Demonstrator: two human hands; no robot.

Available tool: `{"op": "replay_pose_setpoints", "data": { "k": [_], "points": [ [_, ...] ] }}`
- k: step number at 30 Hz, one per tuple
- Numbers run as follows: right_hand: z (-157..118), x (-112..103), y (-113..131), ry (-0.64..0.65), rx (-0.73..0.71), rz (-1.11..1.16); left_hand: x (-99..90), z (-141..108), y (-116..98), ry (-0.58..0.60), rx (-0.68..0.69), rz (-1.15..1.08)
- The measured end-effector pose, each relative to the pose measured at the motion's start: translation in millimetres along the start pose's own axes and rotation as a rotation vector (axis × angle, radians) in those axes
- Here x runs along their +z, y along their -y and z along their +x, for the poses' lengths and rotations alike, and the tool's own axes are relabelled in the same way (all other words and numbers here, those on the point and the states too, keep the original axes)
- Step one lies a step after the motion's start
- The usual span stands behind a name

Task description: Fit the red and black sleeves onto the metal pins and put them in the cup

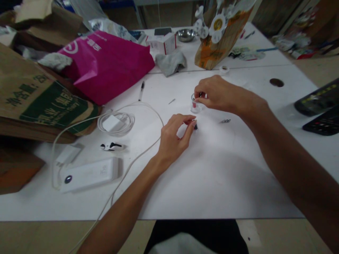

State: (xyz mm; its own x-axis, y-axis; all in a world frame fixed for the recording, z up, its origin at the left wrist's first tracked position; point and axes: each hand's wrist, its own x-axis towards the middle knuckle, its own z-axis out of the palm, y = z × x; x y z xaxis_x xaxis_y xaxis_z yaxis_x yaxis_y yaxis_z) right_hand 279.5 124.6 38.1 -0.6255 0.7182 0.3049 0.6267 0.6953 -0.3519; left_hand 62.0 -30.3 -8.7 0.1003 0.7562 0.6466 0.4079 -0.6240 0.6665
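Left hand [173, 137] fingers pinch a small dark piece [195, 126] — right hand [215, 93] grips a clear cup [195, 104].

Two bare hands are working over a white table [212, 169]. Near the centre of the frame, the left hand [173, 139] is pinching a tiny dark piece [195, 126] between thumb and fingertips. Just above and right of it, the right hand [218, 95] is closing its fingers on a small clear container [195, 105] with something pink inside. A white power bank [88, 175] is lying at lower left, its cable [116, 121] coiling above it. A pink bag [106, 65] is sitting at upper left, beside a brown cardboard box [39, 98]. A steel bowl [185, 34] is resting at the top centre.
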Motion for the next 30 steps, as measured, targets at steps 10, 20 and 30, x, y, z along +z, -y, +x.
{"op": "replay_pose_setpoints", "data": {
  "k": [10, 20, 30],
  "points": [
    [0, -3, 14, 0.015, 0.014, -0.025, 2.2, -3, 3, 0.03, 0.006, -0.01],
    [2, -20, 8, 0.023, 0.01, 0.045, -1.2, 0, 5, 0.003, -0.023, 0.025],
    [-2, -13, 15, 0.069, 0.024, -0.162, 0.5, -1, 5, 0.02, -0.02, 0.018]
  ]
}}
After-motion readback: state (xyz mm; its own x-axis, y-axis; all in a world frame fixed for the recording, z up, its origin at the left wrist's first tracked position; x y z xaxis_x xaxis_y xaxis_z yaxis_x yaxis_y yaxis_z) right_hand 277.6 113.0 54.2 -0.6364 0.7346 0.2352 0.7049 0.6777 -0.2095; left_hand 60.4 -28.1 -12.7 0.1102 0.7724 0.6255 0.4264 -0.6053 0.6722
